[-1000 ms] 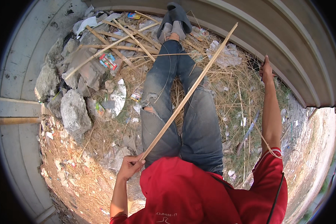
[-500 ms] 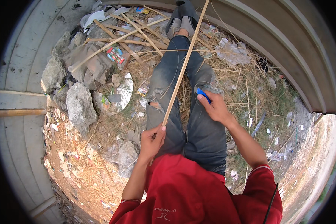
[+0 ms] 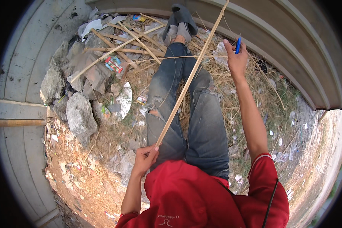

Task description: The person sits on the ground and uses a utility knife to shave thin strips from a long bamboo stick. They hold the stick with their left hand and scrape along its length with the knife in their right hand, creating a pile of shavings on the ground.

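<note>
My left hand [image 3: 145,159] is closed on the lower end of a long, pale bamboo strip [image 3: 186,87]. The strip slants up over my legs in worn dark trousers [image 3: 207,117] to the upper edge of the picture. My right hand [image 3: 237,59], its arm stretched forward, grips a small blue box cutter [image 3: 238,45] with a thin tip pointing away from me. A gap separates this hand from the strip, which lies to its left.
Several split bamboo pieces [image 3: 123,50] lie crossed at the far left, beside large grey rocks [image 3: 81,110]. Straw and litter [image 3: 250,98] cover the ground. A ribbed metal wall [image 3: 285,49] curves along the far right, and grey panels [image 3: 21,152] stand at left.
My right hand has moved forward and slightly right with the box cutter, straightening the arm. My left hand has drawn slightly back and left, and the strip's far end has swung right.
</note>
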`<state>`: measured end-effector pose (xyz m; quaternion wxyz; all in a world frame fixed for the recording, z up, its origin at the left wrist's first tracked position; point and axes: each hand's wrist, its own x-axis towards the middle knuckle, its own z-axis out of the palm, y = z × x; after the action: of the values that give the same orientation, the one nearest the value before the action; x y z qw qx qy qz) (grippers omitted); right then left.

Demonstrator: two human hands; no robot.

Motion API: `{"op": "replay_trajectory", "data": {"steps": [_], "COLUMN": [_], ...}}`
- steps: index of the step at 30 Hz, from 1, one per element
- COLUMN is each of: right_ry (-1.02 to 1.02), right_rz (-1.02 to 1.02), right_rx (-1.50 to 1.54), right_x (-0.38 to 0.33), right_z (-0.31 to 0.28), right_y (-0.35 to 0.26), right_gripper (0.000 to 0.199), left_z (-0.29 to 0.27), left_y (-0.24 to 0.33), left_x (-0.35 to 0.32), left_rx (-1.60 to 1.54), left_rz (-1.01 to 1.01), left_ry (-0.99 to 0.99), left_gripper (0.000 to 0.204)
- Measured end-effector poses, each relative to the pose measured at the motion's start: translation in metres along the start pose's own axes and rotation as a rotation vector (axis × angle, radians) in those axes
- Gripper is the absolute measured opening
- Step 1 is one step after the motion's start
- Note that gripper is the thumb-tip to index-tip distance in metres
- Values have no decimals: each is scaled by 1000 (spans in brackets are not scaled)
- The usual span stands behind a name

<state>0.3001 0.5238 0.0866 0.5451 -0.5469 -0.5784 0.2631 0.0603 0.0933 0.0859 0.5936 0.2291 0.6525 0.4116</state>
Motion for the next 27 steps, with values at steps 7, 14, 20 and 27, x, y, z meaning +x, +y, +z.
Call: {"op": "replay_trajectory", "data": {"steps": [7, 14, 20, 27], "right_ry": [81, 52, 296, 51], "right_rz": [-157, -86, 472, 754], "right_rx": [-254, -211, 660, 694], "right_x": [79, 97, 139, 61], "right_z": [-11, -31, -63, -66], "right_y": [33, 48, 92, 74], "right_gripper": [58, 33, 26, 44], "left_z": [-32, -48, -52, -24], "left_y": [-22, -30, -35, -19], "left_x": [-18, -22, -18, -7], "left_rx": [45, 98, 186, 34], "left_rz": [-29, 11, 67, 155], "left_ry": [-75, -66, -71, -71], "left_gripper": [26, 24, 24, 30]}}
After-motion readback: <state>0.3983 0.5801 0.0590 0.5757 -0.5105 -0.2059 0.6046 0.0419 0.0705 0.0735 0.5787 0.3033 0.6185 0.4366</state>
